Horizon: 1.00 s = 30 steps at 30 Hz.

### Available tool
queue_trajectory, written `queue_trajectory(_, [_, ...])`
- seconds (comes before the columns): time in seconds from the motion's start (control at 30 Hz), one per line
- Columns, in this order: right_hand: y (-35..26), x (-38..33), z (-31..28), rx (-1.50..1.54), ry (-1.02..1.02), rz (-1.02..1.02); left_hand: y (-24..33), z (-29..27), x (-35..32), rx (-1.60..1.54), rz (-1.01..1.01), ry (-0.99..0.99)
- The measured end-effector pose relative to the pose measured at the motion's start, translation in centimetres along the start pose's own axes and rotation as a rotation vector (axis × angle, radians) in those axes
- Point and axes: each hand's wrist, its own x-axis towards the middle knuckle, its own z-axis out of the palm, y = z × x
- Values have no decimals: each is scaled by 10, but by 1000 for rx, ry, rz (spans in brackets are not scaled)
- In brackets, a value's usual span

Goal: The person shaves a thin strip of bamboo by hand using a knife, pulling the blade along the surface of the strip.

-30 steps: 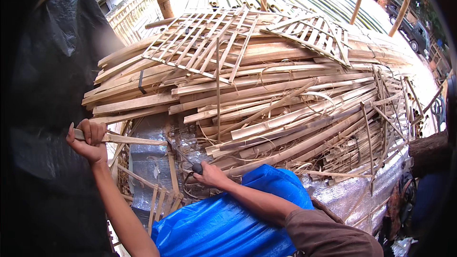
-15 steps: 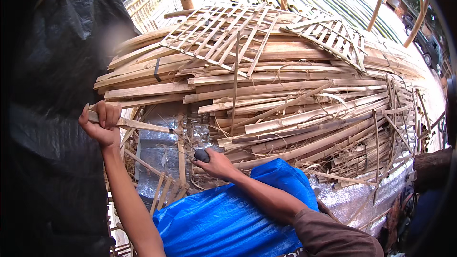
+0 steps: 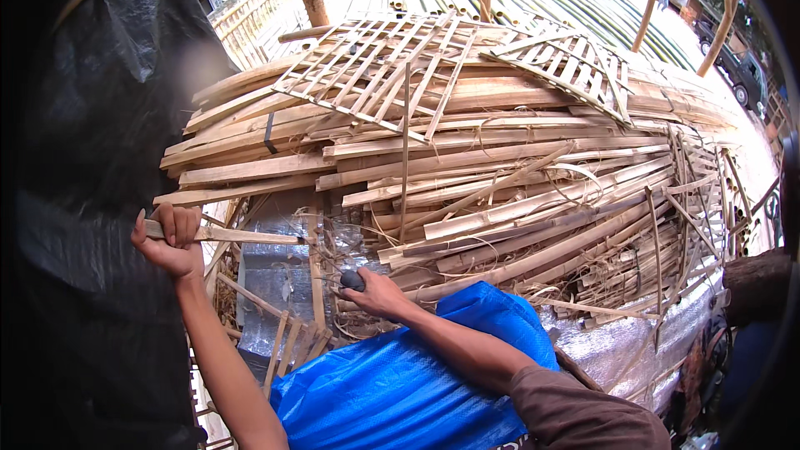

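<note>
My left hand point(image 3: 171, 237) is closed round one end of a pale bamboo strip point(image 3: 250, 236). The strip points right, nearly level, and its far end is dark. Lower and to the right, my right hand point(image 3: 379, 293) grips a tool with a dark rounded handle point(image 3: 353, 280). The tool's working end is too thin and blurred against the shavings to make out. Between the hands lie curly bamboo shavings point(image 3: 329, 250) over a silvery sheet point(image 3: 275, 262). A blue plastic sheet point(image 3: 392, 383) covers my lap, under my right forearm.
A large pile of split bamboo point(image 3: 517, 150) spreads ahead and to the right. Two woven bamboo lattices point(image 3: 375, 67) rest on top. A black plastic sheet point(image 3: 92, 225) hangs at the left. Short slats point(image 3: 287, 346) stand by the blue sheet. Long green poles point(image 3: 517, 0) lie farther back.
My left hand has lowered slightly, and the bamboo strip lies more level than before. My right hand stays almost in place with the dark-handled tool. The view has shifted a little.
</note>
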Motion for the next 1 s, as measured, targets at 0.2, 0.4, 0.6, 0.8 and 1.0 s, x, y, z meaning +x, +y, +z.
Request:
queue_trajectory(0.2, [0,2,8,-18,18,32,-1,-4,0,-25,7,-1])
queue_trajectory(0.4, [25,6,13,-83,47,85,1,2,-1,-17,-11,-22])
queue_trajectory(0.6, [-30,-10,-7,88,-6,-62,-5,14,7,15,-25,24])
queue_trajectory(0.8, [50,12,21,-27,90,63,-10,21,9,6,-24,47])
queue_trajectory(1.0, [12,4,7,-24,32,59,-10,22,8,45,-24,49])
